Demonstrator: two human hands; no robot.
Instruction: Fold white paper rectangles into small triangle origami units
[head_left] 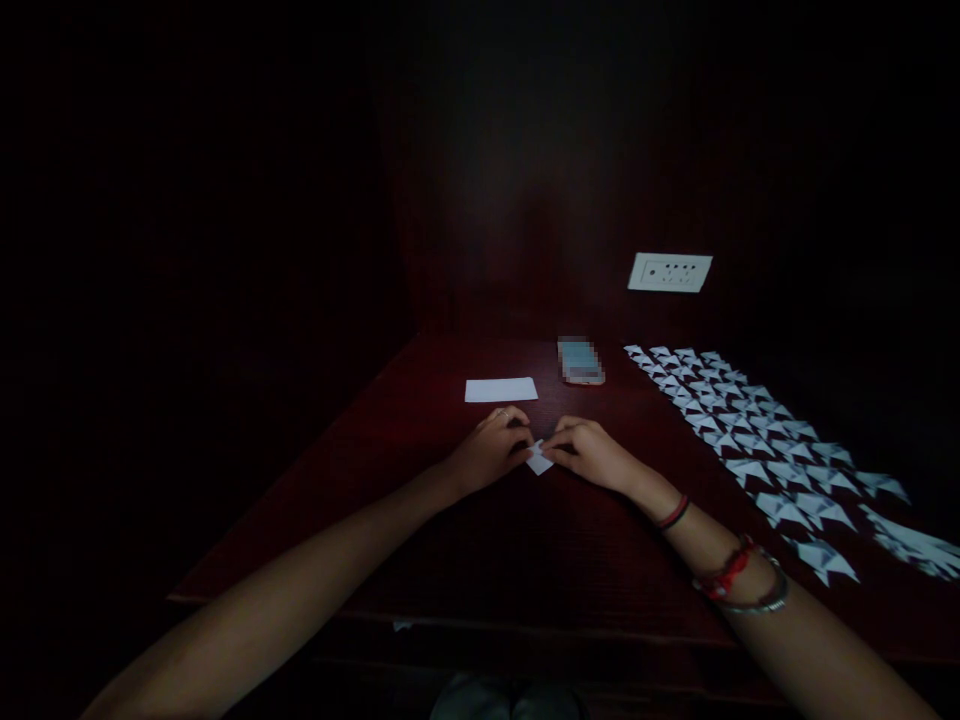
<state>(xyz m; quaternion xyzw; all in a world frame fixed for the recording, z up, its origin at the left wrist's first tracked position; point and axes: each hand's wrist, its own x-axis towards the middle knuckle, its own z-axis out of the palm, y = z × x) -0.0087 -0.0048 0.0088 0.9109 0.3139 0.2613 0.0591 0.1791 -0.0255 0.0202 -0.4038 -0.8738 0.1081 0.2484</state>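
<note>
Both hands meet over the middle of a dark red table (pixel 480 540). Between them is a small folded piece of white paper (pixel 539 462), its lower corner pointing toward me. My left hand (pixel 491 447) pinches its left side, thumb and fingers together. From the other side my right hand (pixel 592 450) grips the right edge with its fingertips. The fingers cover the upper part of the fold. Just beyond my left hand lies a flat white stack or strip of paper (pixel 501 390).
A phone (pixel 580 361) with a blurred screen lies at the back. Rows of folded white paper shapes (pixel 750 420) cover the table's right side, with more white folded pieces (pixel 911 542) at the far right edge. A socket panel (pixel 670 272) is on the dark back wall.
</note>
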